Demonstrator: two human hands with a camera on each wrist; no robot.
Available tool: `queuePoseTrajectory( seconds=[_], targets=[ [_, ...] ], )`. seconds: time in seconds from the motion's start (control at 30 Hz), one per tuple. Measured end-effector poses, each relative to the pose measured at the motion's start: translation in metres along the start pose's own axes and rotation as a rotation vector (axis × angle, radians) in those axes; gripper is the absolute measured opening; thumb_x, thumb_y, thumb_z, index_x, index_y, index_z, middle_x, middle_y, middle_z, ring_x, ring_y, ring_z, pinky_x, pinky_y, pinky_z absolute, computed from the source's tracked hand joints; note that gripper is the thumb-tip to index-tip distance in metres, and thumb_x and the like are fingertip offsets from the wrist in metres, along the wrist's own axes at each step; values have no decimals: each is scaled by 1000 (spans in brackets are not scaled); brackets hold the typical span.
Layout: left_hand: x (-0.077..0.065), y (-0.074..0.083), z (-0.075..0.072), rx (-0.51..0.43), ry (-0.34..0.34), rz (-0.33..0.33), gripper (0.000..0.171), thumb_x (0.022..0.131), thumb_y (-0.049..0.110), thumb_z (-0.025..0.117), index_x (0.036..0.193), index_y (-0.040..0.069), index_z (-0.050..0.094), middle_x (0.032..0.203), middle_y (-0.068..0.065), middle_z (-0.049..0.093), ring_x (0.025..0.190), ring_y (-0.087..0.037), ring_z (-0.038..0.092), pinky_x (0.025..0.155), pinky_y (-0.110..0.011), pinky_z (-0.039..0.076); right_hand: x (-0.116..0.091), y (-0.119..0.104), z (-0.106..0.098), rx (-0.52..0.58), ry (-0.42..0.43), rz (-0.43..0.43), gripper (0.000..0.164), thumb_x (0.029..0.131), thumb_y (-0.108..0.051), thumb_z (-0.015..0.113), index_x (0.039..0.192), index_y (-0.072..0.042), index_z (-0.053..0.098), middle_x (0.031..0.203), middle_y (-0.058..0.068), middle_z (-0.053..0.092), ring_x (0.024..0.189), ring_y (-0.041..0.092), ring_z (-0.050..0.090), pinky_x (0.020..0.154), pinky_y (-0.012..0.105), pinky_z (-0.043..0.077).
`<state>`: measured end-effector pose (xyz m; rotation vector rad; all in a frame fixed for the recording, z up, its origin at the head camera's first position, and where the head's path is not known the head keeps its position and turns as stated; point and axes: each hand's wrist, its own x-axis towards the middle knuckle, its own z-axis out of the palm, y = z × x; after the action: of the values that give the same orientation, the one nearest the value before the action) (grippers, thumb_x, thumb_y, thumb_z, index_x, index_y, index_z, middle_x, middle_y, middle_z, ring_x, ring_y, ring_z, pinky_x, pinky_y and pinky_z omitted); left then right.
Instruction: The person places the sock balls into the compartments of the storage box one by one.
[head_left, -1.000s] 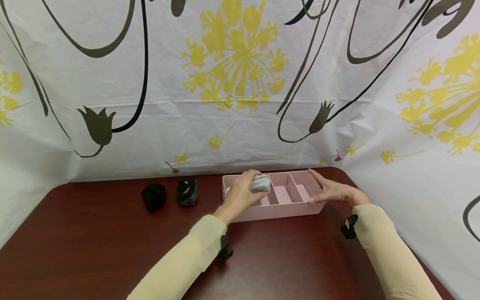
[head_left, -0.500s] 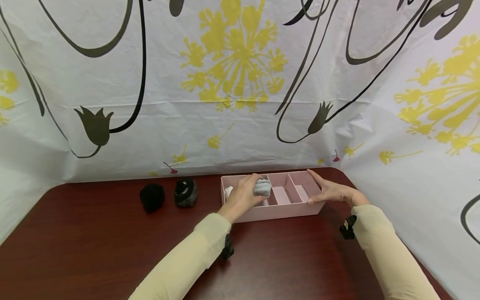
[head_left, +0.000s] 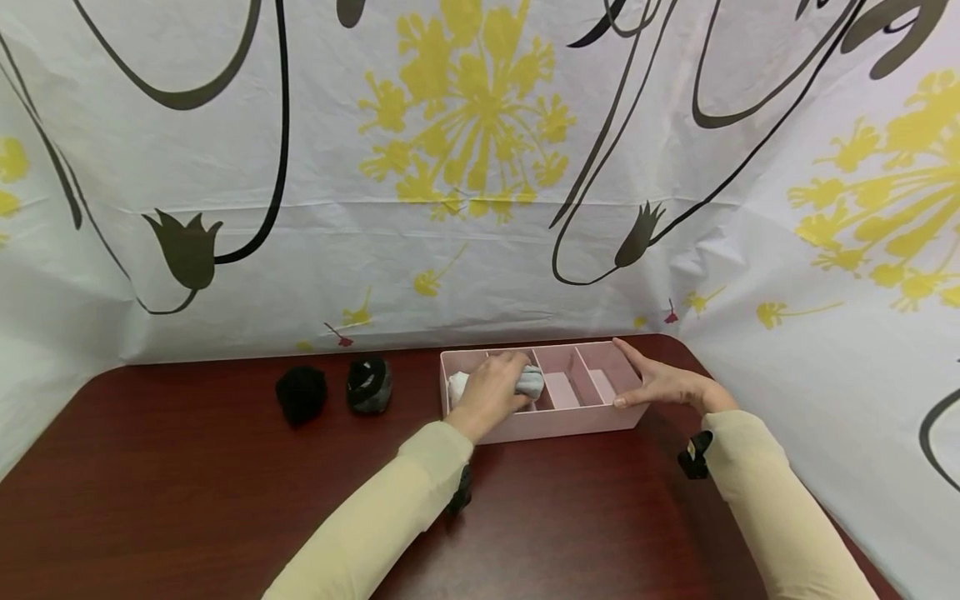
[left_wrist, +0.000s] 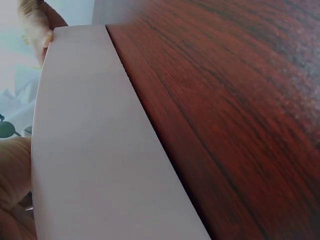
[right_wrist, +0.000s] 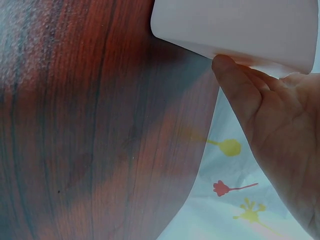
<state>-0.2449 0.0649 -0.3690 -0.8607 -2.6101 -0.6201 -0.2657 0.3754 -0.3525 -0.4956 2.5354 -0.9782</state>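
A pink divided storage box (head_left: 562, 422) stands at the back of the table. My left hand (head_left: 491, 392) reaches down into it and holds a light grey rolled-up sock (head_left: 530, 382) in the second compartment from the left. Part of the sock is hidden by the fingers. A white bundle (head_left: 457, 387), probably another sock, lies in the leftmost compartment. At the box's right end, my right hand (head_left: 670, 384) grips the end wall, thumb at the front corner and a finger at the back one. The left wrist view mostly shows the box's front wall (left_wrist: 100, 140).
Left of the box, a black rolled-up bundle (head_left: 302, 395) and a black-and-grey one (head_left: 369, 386) lie on the dark red wooden table (head_left: 187, 500). A white patterned sheet (head_left: 337, 167) rises behind the table and along both sides.
My left hand has moved slightly down and to the right, lowering the grey sock deeper into the compartment. The white bundle shows more now. The right hand keeps its place on the box.
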Motion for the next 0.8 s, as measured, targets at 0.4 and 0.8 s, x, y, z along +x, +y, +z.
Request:
queuePoseTrajectory(
  seconds=[0.4, 0.8],
  targets=[
    [3, 3, 1, 85, -15, 2, 34, 70, 23, 82, 94, 11, 61, 93, -4, 66, 88, -23, 63, 72, -34, 52, 0, 2, 0, 17, 0, 5, 115, 75, -22, 78, 151, -7, -7, 153, 28, -9, 139, 47, -3, 105, 67, 10],
    [9, 5, 3, 183, -116, -11, 31, 71, 25, 82, 95, 14, 66, 96, 0, 68, 89, -20, 63, 75, -32, 52, 0, 1, 0, 42, -3, 12, 116, 75, -23, 78, 150, -6, -8, 152, 29, -8, 138, 46, 0, 105, 66, 13]
  ],
)
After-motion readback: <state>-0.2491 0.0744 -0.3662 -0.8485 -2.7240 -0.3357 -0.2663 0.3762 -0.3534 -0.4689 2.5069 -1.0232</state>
